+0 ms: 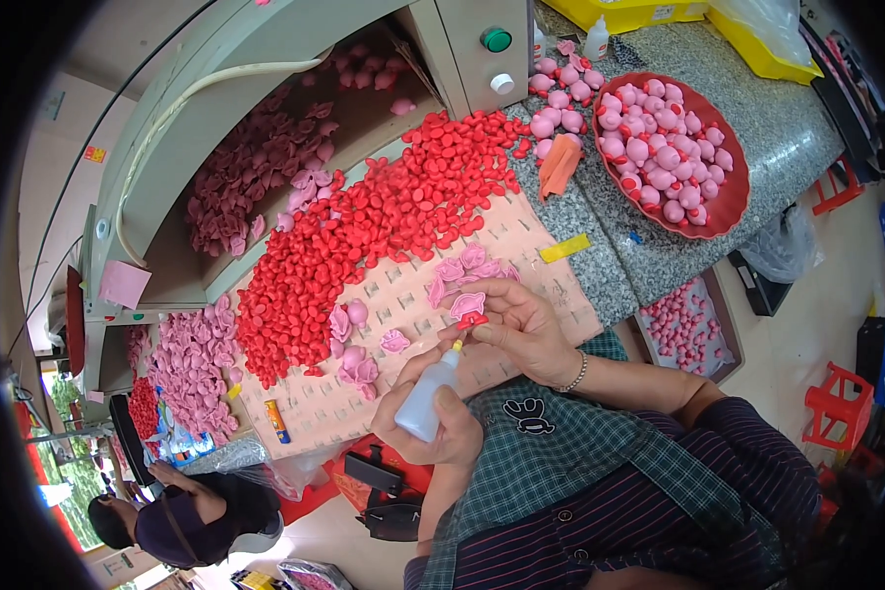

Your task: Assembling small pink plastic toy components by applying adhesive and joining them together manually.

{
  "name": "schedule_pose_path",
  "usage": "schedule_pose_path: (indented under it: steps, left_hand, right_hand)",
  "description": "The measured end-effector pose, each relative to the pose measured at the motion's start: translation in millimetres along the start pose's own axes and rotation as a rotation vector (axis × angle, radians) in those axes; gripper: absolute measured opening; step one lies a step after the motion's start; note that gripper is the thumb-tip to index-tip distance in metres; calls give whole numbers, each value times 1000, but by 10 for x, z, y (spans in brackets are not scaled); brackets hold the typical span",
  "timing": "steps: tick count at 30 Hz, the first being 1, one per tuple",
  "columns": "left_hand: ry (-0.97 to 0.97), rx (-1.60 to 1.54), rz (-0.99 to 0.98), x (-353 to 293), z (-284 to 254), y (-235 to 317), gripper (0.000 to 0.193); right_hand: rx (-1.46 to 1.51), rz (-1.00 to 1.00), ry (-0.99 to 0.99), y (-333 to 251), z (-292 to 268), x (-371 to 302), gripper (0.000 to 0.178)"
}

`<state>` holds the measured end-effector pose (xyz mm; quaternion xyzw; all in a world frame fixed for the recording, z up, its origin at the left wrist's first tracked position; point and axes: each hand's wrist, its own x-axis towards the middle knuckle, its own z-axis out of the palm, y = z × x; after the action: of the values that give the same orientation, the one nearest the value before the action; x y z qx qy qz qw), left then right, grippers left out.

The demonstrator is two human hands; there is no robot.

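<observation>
Pink petal sat above the mat, pinched between the closed fingertips of the right hand, red bit at its lower edge. Left hand was wrapped snugly round a bottle, tip right by the red. Looked like a gluing step, so probably a steady tip and light squeeze were called for. Pink mat held a red pile; granite counter had a bowl of pink balls. Co-worker off left, red stool right.
</observation>
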<state>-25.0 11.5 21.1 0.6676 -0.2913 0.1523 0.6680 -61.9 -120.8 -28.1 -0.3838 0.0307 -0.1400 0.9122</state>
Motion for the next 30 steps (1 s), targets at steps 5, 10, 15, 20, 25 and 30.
schedule_pose_path:
  steps: [5,10,15,20,25,30]
  left_hand:
    - [1,-15,-4,-23,-3,-25,35]
    - [-19,-13,13,-10,6,-4,35]
    - [-13,-7,13,-16,7,-8,34]
    - [0,-9,-3,-19,17,-13,33]
    - [-12,12,11,-18,14,-13,33]
    - [-34,28,40,-3,14,-1,33]
  right_hand:
    - [-70,-44,35,-50,51,-6,45]
    - [-65,-50,32,-45,65,-7,44]
    - [-42,-46,28,-34,62,-7,43]
    - [-77,-56,30,-38,53,-6,44]
    - [-62,-51,37,-19,56,-9,45]
    - [-56,-31,47,-36,66,-10,45]
